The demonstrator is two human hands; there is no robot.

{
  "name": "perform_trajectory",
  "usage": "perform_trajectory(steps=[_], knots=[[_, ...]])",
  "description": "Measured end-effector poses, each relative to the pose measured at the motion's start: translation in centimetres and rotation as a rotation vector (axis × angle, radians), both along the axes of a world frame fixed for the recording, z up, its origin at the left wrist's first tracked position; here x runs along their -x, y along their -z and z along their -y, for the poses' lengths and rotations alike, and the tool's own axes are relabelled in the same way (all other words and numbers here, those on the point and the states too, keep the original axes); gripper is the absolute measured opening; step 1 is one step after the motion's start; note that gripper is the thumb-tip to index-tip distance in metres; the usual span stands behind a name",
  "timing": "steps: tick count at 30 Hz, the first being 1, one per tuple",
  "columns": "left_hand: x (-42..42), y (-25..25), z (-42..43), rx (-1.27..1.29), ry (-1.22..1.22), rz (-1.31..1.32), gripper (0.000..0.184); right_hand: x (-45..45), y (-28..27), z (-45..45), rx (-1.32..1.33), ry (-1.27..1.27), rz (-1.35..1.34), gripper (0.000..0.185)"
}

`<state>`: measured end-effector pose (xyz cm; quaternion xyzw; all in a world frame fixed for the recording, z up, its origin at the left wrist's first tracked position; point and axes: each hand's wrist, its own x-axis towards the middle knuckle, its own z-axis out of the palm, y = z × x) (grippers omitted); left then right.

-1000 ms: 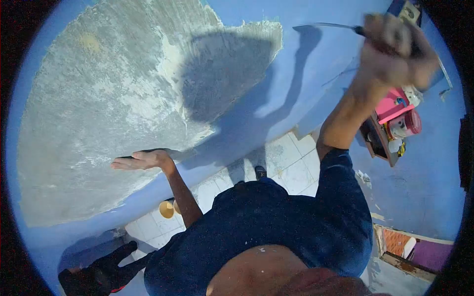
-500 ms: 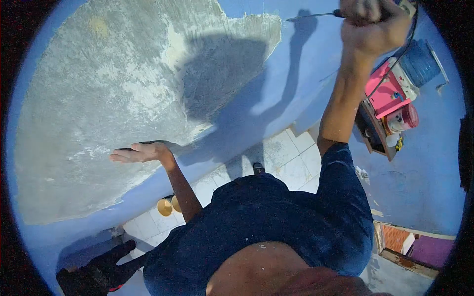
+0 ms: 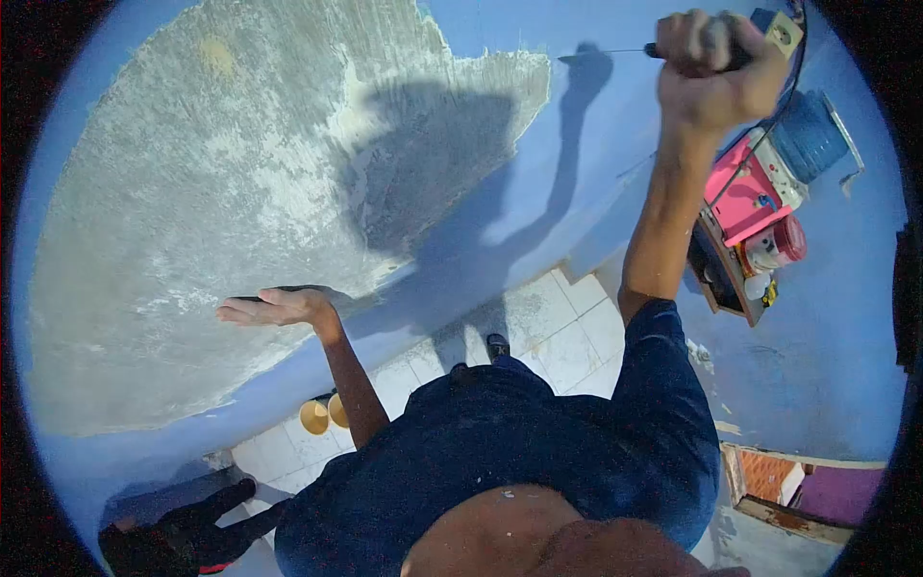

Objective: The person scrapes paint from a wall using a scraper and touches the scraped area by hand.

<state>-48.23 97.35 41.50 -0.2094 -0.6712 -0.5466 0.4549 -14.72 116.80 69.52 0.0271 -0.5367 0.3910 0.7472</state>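
Observation:
My right hand [image 3: 721,72] is raised at the upper right, its fingers wrapped round the dark handle of a thin-bladed tool [image 3: 615,50]. The blade points left, its tip near the right edge of a bare grey patch [image 3: 221,212] on the blue wall [image 3: 615,125]. At the left, my left hand [image 3: 274,308] is held against or close to the lower part of the grey patch, fingers stretched out and nothing seen in it. Shadows of my head and right arm fall across the patch and the blue paint.
At the right, a wooden shelf [image 3: 728,279] bears a pink item [image 3: 745,197] and a tub [image 3: 774,245], beside a blue container [image 3: 810,137]. A socket [image 3: 784,35] and cable are above. Yellow buckets [image 3: 314,416] stand on the tiles. Another person [image 3: 183,534] is at lower left.
My right hand with the tool has moved left from its earlier place, and slightly down since the last frame. My left hand has barely moved.

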Motion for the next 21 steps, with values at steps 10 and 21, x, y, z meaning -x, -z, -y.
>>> perform_trajectory(steps=[10, 21], knots=[[-0.2, 0.1, -0.1, -0.004, 0.004, -0.013, 0.056, -3.2, -0.6, 0.2, -0.212, -0.206, 0.009, 0.032], [0.0, 0.3, -0.1, -0.015, 0.036, 0.003, 0.055, 1.1, -2.3, 0.8, -0.064, 0.188, 0.029, 0.034]])
